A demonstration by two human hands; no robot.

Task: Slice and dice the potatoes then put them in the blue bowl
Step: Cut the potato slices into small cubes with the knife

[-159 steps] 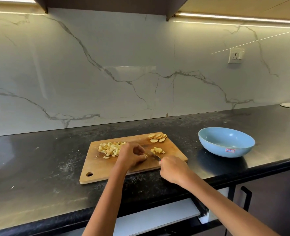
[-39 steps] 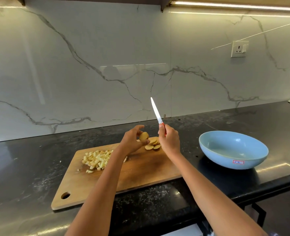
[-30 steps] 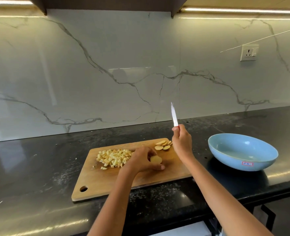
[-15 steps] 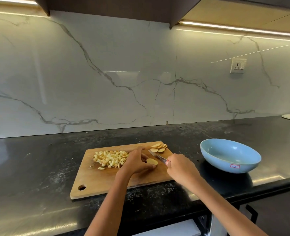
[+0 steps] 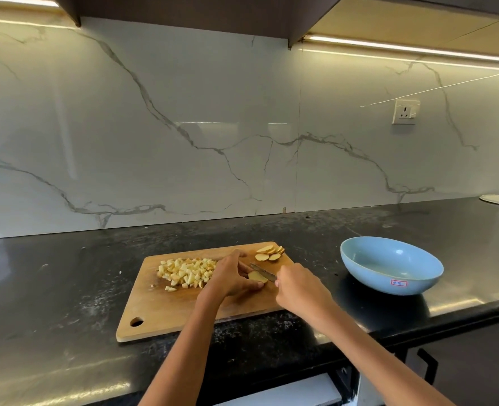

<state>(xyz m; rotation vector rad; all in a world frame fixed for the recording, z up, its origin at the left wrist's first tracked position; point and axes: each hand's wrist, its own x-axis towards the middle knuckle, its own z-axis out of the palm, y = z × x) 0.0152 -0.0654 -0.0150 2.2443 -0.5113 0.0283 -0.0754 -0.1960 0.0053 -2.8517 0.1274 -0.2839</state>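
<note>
Wooden cutting board (image 5: 166, 317), rounded corners, hang hole near-left, flat on a speckled black stone counter (image 5: 51, 288). Pile of pale diced potato cubes (image 5: 185, 272) on the board's left-centre; overlapping round potato slices (image 5: 270, 252) at the far-right corner. Glossy blue bowl (image 5: 389, 266), sticker on its wall, right of the board, apart from it. Veined marble backsplash (image 5: 183, 127) behind, wall socket (image 5: 405, 111) on it. Left hand (image 5: 232, 276), fingers curled, pins one potato slice (image 5: 257, 277) to the board. Right hand (image 5: 299, 290) wrapped round the knife (image 5: 262, 271) handle, blade on that slice.
</note>
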